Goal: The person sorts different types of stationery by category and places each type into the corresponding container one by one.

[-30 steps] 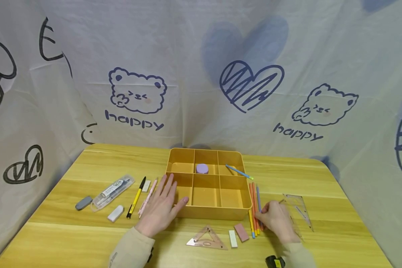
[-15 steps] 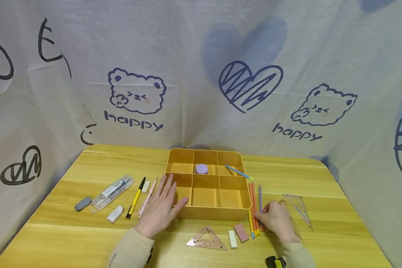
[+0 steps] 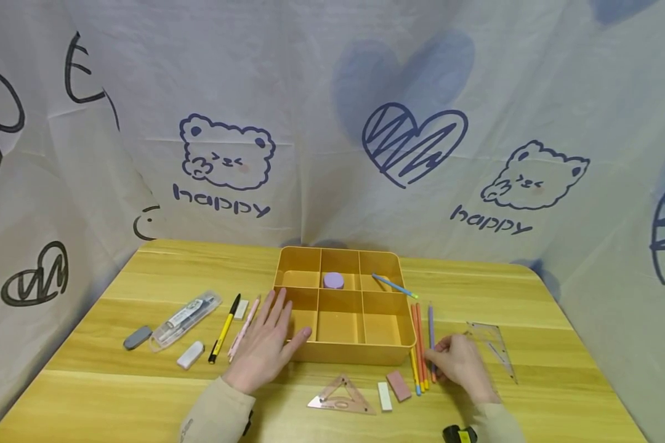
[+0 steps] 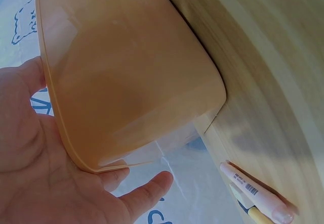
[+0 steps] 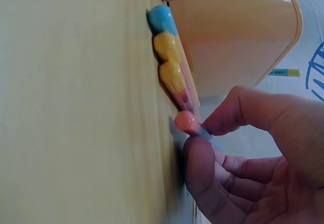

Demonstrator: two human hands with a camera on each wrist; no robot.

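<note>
My left hand (image 3: 266, 344) lies over the front left corner of the orange compartment box (image 3: 351, 352), its fingers extended. In the left wrist view, that hand's palm (image 4: 35, 178) is against the box rim. Right of the box, my right hand (image 3: 461, 364) pinches a purple pencil (image 3: 431, 326) between thumb and forefinger, near its coral-coloured end (image 5: 187, 122). Beside it lie two orange pencils (image 3: 419, 332) with yellow ends and a yellow pencil (image 3: 414, 363) with a blue end. Inside the box sits a purple round-cornered object (image 3: 334, 280); a blue pencil (image 3: 396, 286) leans over the right wall.
Clear triangle ruler (image 3: 499, 347) lies right of my right hand. In front of the box are a pinkish triangle ruler (image 3: 342, 403), white eraser (image 3: 385, 396) and pink eraser (image 3: 399, 386). Leftward lie a yellow pen (image 3: 225, 329), clear case (image 3: 185, 320) and more erasers (image 3: 191, 354).
The purple pencil has swung away from the orange pencils, its far end moving right. My right hand has shifted slightly right. The left hand stays on the box.
</note>
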